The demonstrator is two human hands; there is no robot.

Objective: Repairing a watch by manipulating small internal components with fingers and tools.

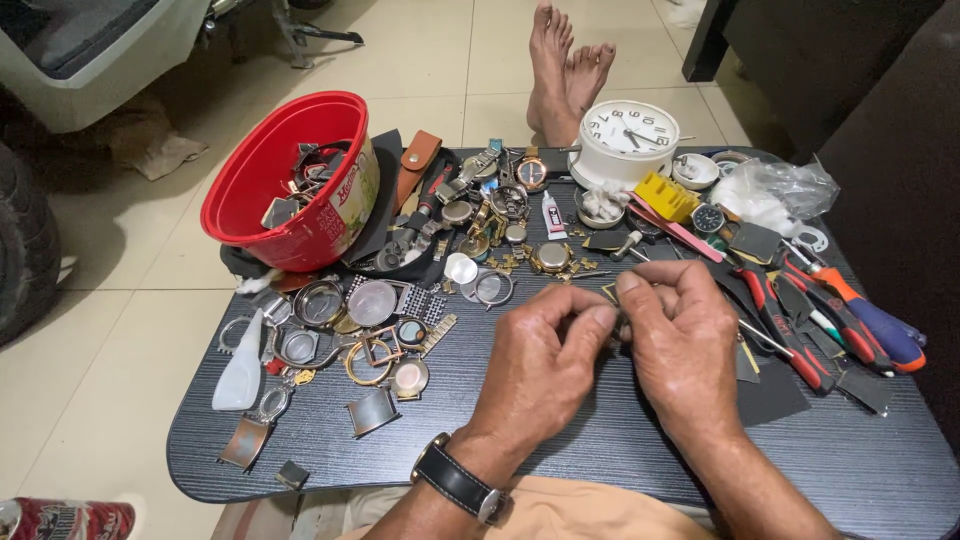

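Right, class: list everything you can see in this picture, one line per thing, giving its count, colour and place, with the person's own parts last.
Table: one, dark wood-grain, low on a tiled floor.
Tub: one, red, far left corner, holding watch parts.
Alarm clock: one, white, far edge.
Watch cases and rings: many, metal, scattered left of centre.
Squeeze bottle: one, white, left edge.
Pliers and screwdrivers: several, red, orange and blue handles, right side.
Plastic bag: one, clear, far right.
Yellow box: one, beside the clock.
Feet: two, bare, beyond the table.
Left hand: pinching a small part, hidden; black-strapped wristwatch.
Right hand: pinching the same part.
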